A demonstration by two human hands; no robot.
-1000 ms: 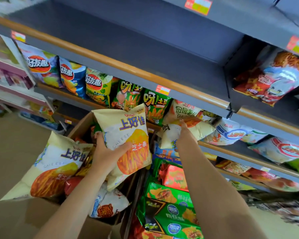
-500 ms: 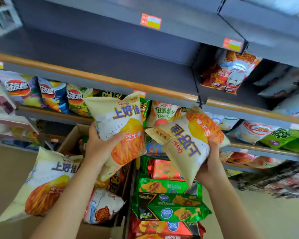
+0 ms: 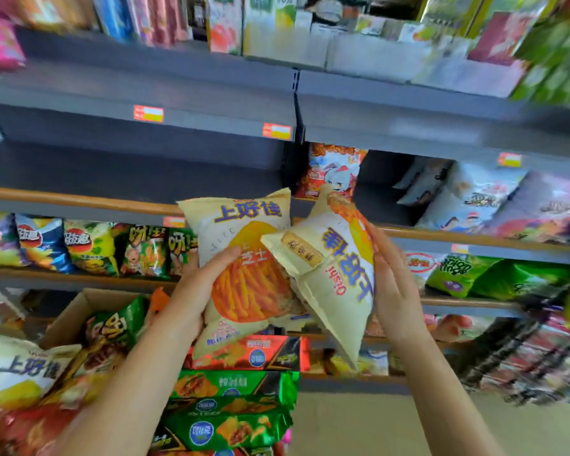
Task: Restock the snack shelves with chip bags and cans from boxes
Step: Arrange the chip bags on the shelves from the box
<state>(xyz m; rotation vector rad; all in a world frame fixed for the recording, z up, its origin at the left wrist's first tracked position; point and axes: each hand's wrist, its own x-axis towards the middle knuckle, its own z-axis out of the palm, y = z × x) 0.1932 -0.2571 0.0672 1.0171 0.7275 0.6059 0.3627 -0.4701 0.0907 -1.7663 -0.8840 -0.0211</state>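
Two cream "上好佳" cheese-stick bags, left hand (image 3: 191, 291) gripping one (image 3: 241, 258), right hand (image 3: 395, 291) the other (image 3: 336, 278), inverted.

Bright even light, blurred edges, wide-angle warp

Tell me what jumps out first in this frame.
Two cream cheese-snack bags held up mid-frame: the left hand grips the upright bag, and the right hand holds the upside-down bag, which overlaps it. Behind them the left shelf bay is bare, and a cardboard box of snacks sits lower left.
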